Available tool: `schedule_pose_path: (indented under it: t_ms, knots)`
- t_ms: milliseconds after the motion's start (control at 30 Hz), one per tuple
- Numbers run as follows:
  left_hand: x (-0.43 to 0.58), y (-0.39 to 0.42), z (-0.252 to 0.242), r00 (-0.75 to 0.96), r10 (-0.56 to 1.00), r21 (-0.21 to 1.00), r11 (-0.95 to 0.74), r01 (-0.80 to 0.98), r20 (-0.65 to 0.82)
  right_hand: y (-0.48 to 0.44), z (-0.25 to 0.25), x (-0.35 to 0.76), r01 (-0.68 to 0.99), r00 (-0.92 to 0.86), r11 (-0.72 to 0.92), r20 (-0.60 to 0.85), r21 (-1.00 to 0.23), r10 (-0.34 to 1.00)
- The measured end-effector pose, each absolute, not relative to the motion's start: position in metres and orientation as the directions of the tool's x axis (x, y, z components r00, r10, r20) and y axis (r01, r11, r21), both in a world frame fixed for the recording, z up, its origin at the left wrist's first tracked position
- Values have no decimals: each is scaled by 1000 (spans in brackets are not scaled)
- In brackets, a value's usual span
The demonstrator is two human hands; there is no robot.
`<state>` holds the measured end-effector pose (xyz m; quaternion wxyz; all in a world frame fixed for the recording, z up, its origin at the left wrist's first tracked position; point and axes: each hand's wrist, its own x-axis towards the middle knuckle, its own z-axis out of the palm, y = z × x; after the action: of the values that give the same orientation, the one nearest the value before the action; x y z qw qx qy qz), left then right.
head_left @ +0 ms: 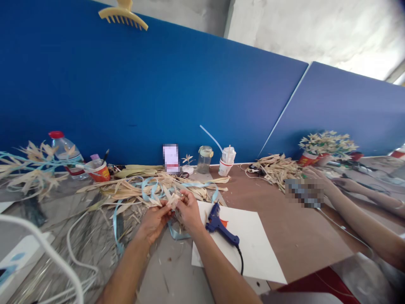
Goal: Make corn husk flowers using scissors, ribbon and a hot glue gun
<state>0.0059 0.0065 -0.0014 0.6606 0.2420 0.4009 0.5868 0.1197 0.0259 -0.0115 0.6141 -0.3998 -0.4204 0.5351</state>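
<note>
Though between fingers (189, 200), husk (173, 201) half-hidden.

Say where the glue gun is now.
In the head view, the glue gun lies on the white sheet, just right of the right hand.

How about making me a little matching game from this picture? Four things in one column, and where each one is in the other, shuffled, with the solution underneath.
Things
1. Glue gun
2. Yellow toothed clip
3. Clear jar
4. Pale dried piece

Places
A. Standing beside the white cup
B. Between the fingers of the left hand and the right hand
C. Lying on the white sheet
D. Up at the top edge of the blue partition

Right pairs: 1-C, 2-D, 3-A, 4-B
</note>
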Motion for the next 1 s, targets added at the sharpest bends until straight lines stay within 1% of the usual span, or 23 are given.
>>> schedule_pose_path:
  t_ms: [100,233,300,333,400,433,500,567,633,733,800,900,1000]
  knots:
    - [7,6,-1,-17,971,794,184,-580,-238,26,-13,118,-370,73,61,36,-927,997]
    - [7,6,1,-66,967,794,163,-586,-247,26,-16,118,-312,68,73,54,-947,996]
    - [6,7,2,-104,963,801,145,-581,-250,27,-14,122,-220,79,109,93,-969,992]
    - [4,8,3,-127,960,806,134,-577,-250,28,-13,127,-140,101,133,119,-981,988]
    - [0,9,3,-168,955,815,109,-569,-246,30,-8,138,97,161,175,189,-980,969]
    - [-2,10,2,-185,953,819,97,-565,-240,31,-6,145,240,187,180,228,-954,956]
    - [-5,11,0,-207,952,828,77,-555,-227,32,-1,156,491,178,158,276,-857,944]
    - [-7,12,-1,-228,950,832,56,-552,-215,30,3,162,672,120,118,265,-731,957]
    - [-7,13,-2,-236,948,828,47,-558,-213,26,5,163,801,52,91,221,-591,974]
    - [-7,12,-2,-222,952,824,52,-565,-212,17,6,157,908,-38,98,155,-407,987]
    - [-8,12,-2,-211,956,829,54,-556,-204,13,6,153,934,-68,112,138,-339,988]
    - [-8,12,-4,-194,962,843,60,-534,-191,11,3,149,947,-62,104,146,-303,987]
    - [-9,13,-5,-186,963,838,65,-542,-195,13,1,148,942,-68,113,150,-316,986]
